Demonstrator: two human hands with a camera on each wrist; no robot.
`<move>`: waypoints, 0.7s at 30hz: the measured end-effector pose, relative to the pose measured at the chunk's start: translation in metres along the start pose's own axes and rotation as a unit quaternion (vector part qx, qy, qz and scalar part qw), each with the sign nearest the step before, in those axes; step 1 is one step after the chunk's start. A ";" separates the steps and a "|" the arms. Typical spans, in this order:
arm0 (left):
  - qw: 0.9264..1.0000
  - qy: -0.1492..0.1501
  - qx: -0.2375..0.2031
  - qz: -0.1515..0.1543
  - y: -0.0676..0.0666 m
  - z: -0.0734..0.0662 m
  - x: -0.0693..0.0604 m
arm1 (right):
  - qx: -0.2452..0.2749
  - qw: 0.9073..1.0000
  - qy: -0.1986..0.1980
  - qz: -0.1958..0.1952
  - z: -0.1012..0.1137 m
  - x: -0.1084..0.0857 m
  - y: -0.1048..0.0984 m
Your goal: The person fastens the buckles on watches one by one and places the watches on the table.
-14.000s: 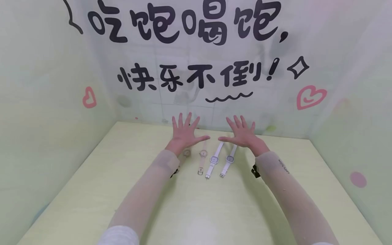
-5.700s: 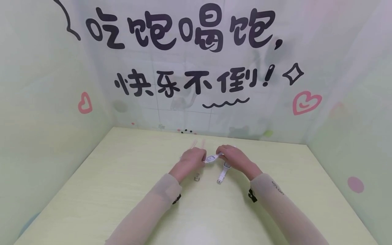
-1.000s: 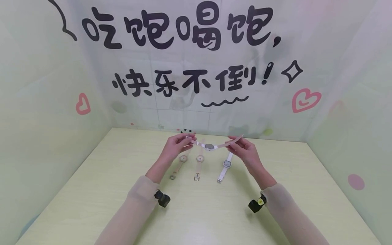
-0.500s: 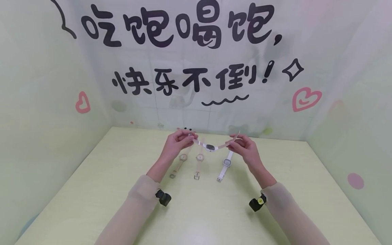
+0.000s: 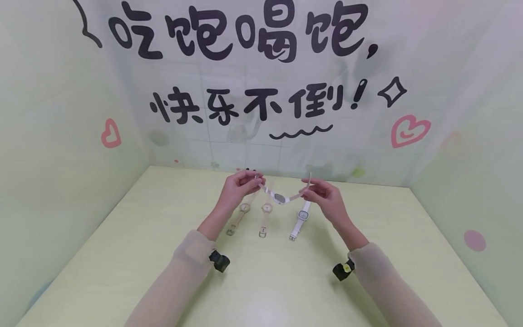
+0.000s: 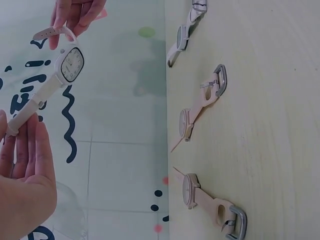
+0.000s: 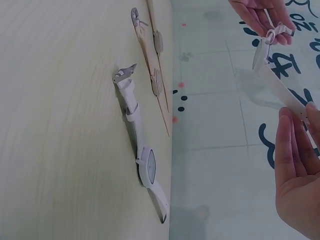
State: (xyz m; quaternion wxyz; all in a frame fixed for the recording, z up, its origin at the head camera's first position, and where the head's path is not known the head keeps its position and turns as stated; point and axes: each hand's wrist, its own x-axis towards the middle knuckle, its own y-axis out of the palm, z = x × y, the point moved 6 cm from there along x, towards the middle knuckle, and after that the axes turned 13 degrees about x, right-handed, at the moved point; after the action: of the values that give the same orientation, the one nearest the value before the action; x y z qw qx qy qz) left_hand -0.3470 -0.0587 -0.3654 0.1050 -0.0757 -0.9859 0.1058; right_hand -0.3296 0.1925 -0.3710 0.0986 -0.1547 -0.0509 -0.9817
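Between the two hands a white watch hangs above the table, its strap sagging in a curve with the case lowest and its back toward the head camera. The left hand pinches the buckle end. The right hand pinches the other strap end, whose tip points up. In the left wrist view the watch's square dial faces that camera. On the table below lie a second white watch and two pink watches, one in the middle and one at the left, their upper straps partly hidden.
The pale wooden table meets a printed back wall just behind the hands, with side walls at left and right. Small black devices are strapped at both wrists.
Since a second ago the free strap tip at the right hand has swung upright and the held watch's case has tilted. Both hands keep their pinch; the view has shifted slightly.
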 end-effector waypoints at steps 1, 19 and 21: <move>1.000 0.001 0.001 0.000 0.000 0.000 0.000 | -0.007 1.000 -0.003 0.001 0.001 0.000 0.000; 1.000 0.011 0.012 0.005 0.003 -0.003 0.000 | -0.103 0.994 -0.039 0.025 0.011 0.000 0.009; 1.000 0.015 0.017 0.005 0.003 -0.004 0.000 | -0.113 0.992 -0.040 0.025 0.012 0.000 0.010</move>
State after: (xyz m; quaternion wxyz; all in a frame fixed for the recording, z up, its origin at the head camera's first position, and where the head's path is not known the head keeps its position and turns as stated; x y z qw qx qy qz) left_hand -0.3456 -0.0553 -0.3624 0.1201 -0.0800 -0.9820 0.1218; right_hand -0.3236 0.1840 -0.3589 0.1025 -0.2050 0.0605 -0.9715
